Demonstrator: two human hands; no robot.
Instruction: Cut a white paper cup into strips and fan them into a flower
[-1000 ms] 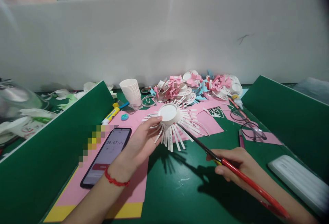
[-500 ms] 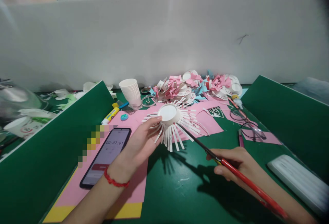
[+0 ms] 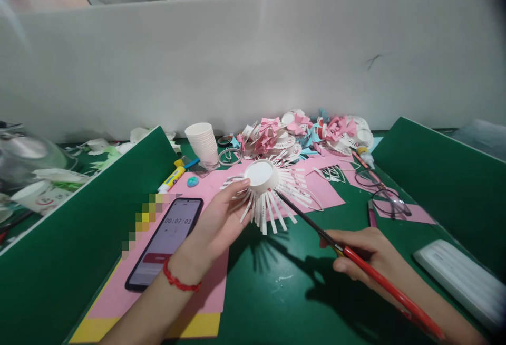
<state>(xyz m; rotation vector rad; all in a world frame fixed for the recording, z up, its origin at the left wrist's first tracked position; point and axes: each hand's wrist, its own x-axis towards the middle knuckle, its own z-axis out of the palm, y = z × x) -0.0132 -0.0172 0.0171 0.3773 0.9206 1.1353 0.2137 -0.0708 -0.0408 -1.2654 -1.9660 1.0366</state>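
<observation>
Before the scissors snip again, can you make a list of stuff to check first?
1. Cup held firmly: ok. The left hand grips the paper cup, base up, its cut strips fanned out.
2. Scissors held properly: ok. The right hand holds the red-handled scissors.
3. Blades lined up on a strip: cannot tell. The tips reach in among the strips on the cup's right side, but the exact cut line is hidden.
4. Fingers away from the blades: ok. They sit on the cup's left side, apart from the tips.
5. Phone out of the way: ok. It lies on the pink paper, left of the cup.
</observation>
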